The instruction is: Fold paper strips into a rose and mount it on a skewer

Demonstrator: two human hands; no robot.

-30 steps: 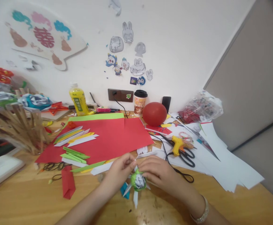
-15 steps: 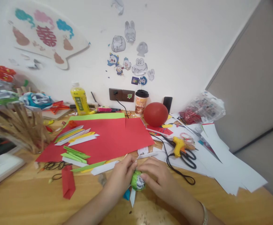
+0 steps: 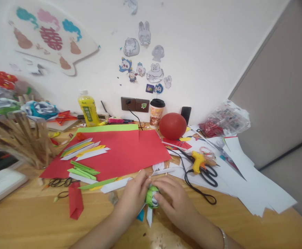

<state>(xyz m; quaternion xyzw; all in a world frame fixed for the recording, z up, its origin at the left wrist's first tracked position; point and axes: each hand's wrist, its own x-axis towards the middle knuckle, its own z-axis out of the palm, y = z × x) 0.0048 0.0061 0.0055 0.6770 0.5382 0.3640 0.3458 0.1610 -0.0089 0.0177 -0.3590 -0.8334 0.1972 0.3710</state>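
Item: one green-and-white paper ball (image 3: 151,197), held low and central above the wooden table (image 3: 37,221), between two bare hands. A white pointed strip (image 3: 149,217) juts from below it, toward the near edge.

Left hand (image 3: 134,190): thumb and fingers drawn together, pinching the ball at its upper left; the exact part gripped is hidden. Right hand (image 3: 175,192): fingers bent over the top, thumb against the right side, clasping the ball. A light bracelet (image 3: 224,238) circles the right wrist.

Just below the ball: one blue paper piece (image 3: 140,216), partly hidden by the left hand.

Left of the hands: one red folded paper (image 3: 75,204); beyond it, a group of green strips (image 3: 85,169). Farther back, white and yellow strips (image 3: 88,150) on a large red sheet (image 3: 130,148); a light-green sheet (image 3: 109,128) along its far edge.

Right of the hands: a yellow glue gun (image 3: 199,162), scissors with black handles (image 3: 209,175) beside it, both over white paper sheets (image 3: 257,183).

Back row, left to right: a yellow bottle (image 3: 88,110); a lidded cup (image 3: 156,114), upright; a red balloon (image 3: 172,126) in front of a dark phone (image 3: 186,114); a clear plastic bag (image 3: 234,117).
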